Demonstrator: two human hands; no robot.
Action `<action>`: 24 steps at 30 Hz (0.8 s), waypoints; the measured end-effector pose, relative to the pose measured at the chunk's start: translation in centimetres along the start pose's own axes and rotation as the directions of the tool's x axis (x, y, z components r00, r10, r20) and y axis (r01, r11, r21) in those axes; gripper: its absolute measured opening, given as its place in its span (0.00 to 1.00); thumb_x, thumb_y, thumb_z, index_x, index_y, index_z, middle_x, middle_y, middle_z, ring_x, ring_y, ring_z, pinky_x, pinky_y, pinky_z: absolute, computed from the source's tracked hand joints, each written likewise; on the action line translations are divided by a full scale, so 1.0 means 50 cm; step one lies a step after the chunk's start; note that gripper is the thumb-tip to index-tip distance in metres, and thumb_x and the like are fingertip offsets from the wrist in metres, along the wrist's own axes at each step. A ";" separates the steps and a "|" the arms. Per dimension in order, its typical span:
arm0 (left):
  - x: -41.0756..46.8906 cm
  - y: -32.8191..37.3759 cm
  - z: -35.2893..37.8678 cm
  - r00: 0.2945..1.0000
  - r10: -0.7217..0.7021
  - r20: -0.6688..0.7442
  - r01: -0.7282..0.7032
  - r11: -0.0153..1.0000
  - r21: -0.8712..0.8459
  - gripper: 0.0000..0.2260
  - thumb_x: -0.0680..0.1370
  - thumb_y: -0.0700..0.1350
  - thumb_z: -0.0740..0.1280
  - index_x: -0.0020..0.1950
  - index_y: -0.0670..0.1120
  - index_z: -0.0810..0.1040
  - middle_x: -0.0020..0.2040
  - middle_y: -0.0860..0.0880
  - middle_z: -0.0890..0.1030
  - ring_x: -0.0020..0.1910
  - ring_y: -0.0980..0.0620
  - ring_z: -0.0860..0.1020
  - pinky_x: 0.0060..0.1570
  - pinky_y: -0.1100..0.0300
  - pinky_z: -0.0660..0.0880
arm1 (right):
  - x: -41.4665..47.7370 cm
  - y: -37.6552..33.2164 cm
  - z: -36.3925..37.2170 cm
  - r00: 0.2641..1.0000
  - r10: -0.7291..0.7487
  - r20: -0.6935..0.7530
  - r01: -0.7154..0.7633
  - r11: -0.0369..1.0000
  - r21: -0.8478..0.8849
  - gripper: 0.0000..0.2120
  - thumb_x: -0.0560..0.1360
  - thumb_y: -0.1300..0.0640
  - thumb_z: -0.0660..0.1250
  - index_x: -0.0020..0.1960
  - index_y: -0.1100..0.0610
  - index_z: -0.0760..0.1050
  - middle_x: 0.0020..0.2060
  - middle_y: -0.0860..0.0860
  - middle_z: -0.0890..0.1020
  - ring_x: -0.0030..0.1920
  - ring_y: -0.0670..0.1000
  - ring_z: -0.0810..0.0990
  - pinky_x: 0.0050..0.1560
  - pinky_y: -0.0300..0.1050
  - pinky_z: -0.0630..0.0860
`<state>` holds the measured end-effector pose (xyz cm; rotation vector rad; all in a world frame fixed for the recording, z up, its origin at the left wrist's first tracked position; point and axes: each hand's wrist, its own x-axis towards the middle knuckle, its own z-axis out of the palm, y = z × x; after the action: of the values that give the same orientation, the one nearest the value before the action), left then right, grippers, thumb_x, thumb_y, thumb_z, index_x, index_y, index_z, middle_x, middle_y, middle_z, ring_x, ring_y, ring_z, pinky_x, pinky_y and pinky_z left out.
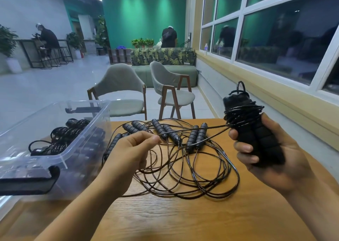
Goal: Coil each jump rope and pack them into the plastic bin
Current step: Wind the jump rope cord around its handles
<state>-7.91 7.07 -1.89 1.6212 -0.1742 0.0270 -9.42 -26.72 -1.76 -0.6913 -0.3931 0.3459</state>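
The right hand [266, 149] is curled round a jump rope [256, 130], gripping its two handles [264, 141] side by side and upright above the right part of the table [183, 220]. The rope's thin cord [242, 112] is wound many times round the upper part of the handles, just above the fingers, and a small loop sticks up over the top. From this winding one strand runs leftward, nearly straight, to the left hand [132, 149], which pinches it between thumb and forefinger with the other fingers curled in. The left hand hovers over the table's middle, well apart from the right.

Under and between the hands lie the loose ropes [196, 138], their handles in pairs toward the far edge and their cords spread in overlapping loops on the near side.

The plastic bin [64, 149] stands at the left, just beside the left forearm. Inside it lie several coiled ropes [69, 132], bundled with cord wrapped round handles.

The bin is clear, rectangular and round-cornered, with a black latch [27, 182] at its near end. The handles are black ribbed foam cylinders; the cords are glossy, dark and thin. The table is light wood with visible grain.
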 end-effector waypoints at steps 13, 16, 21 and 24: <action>-0.007 -0.041 0.023 0.975 0.047 0.219 -0.214 0.488 0.847 0.35 0.72 0.83 0.50 0.71 0.65 0.69 0.48 0.61 0.78 0.49 0.62 0.77 0.53 0.53 0.79 | 0.000 0.044 0.059 0.996 0.069 -0.052 -0.075 0.988 -0.133 0.30 0.77 0.45 0.77 0.74 0.57 0.78 0.54 0.64 0.82 0.39 0.53 0.80 0.33 0.43 0.79; -0.014 -0.045 0.027 0.960 -0.050 0.275 -0.209 0.525 0.825 0.29 0.73 0.76 0.64 0.70 0.67 0.67 0.51 0.60 0.79 0.51 0.61 0.78 0.53 0.57 0.79 | 0.001 0.072 0.060 0.989 0.150 -0.002 -0.148 0.980 -0.135 0.29 0.79 0.44 0.76 0.75 0.57 0.77 0.54 0.64 0.82 0.39 0.53 0.80 0.34 0.43 0.79; -0.026 -0.048 0.044 0.932 -0.025 0.363 -0.265 0.638 0.723 0.35 0.74 0.59 0.76 0.75 0.70 0.61 0.68 0.64 0.75 0.66 0.67 0.73 0.67 0.61 0.74 | 0.003 0.106 0.071 0.962 0.264 0.075 -0.257 0.962 -0.088 0.28 0.83 0.44 0.71 0.77 0.57 0.74 0.55 0.65 0.81 0.41 0.54 0.82 0.36 0.42 0.79; -0.037 -0.037 0.061 0.920 0.097 0.381 -0.331 0.713 0.618 0.34 0.74 0.58 0.77 0.74 0.70 0.62 0.70 0.67 0.74 0.70 0.70 0.69 0.71 0.59 0.71 | 0.002 0.117 0.075 0.946 0.299 0.129 -0.296 0.954 -0.042 0.27 0.85 0.44 0.67 0.78 0.59 0.72 0.57 0.65 0.81 0.43 0.54 0.82 0.37 0.42 0.80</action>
<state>-9.76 4.29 -4.12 2.3296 -0.6811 0.0052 -12.07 -20.44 -3.02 -0.7526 -0.4211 0.6783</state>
